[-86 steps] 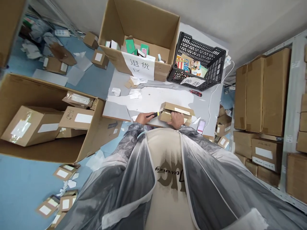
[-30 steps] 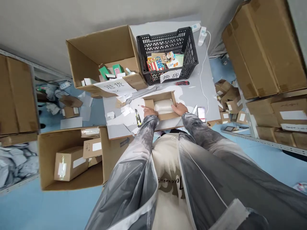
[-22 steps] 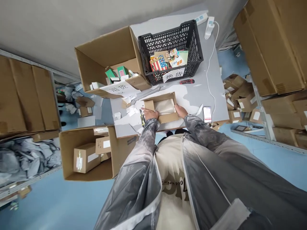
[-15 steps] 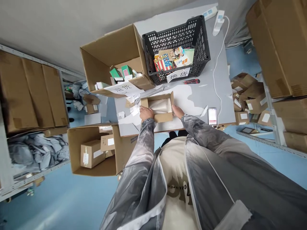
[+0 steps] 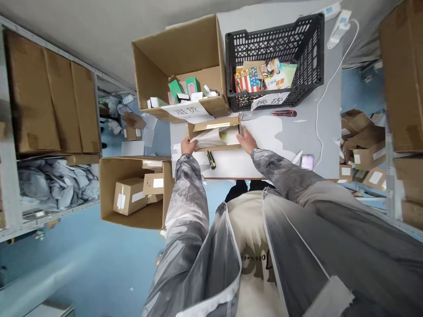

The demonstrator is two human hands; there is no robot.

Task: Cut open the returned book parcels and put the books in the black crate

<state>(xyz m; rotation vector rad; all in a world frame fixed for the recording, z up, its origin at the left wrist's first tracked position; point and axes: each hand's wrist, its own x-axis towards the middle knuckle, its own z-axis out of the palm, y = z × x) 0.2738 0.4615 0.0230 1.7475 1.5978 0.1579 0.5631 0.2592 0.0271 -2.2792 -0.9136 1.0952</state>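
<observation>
A small open cardboard box (image 5: 198,127) is held at its two ends over the table. My left hand (image 5: 187,146) grips its left end, fingers closed around the edge. At the right end, my right hand (image 5: 248,141) holds the side wall with its fingers against it. Inside the box lies white wrapping (image 5: 209,138), beside an item with a green-yellow print (image 5: 224,134) that is partly hidden. A yellow-and-black utility knife (image 5: 210,160) rests on the table just in front of the box, near my left hand.
Behind stand a large carton (image 5: 178,48) with green boxes and a black crate (image 5: 276,39) holding books. A red utility knife (image 5: 283,113), a phone (image 5: 308,161) and a white cable (image 5: 317,114) lie right. Another carton (image 5: 109,193) with parcels stands left, below table height.
The small box has moved away from the table's front edge and tipped, showing the printed item inside. The yellow-and-black knife has come into view. The camera view has shifted.
</observation>
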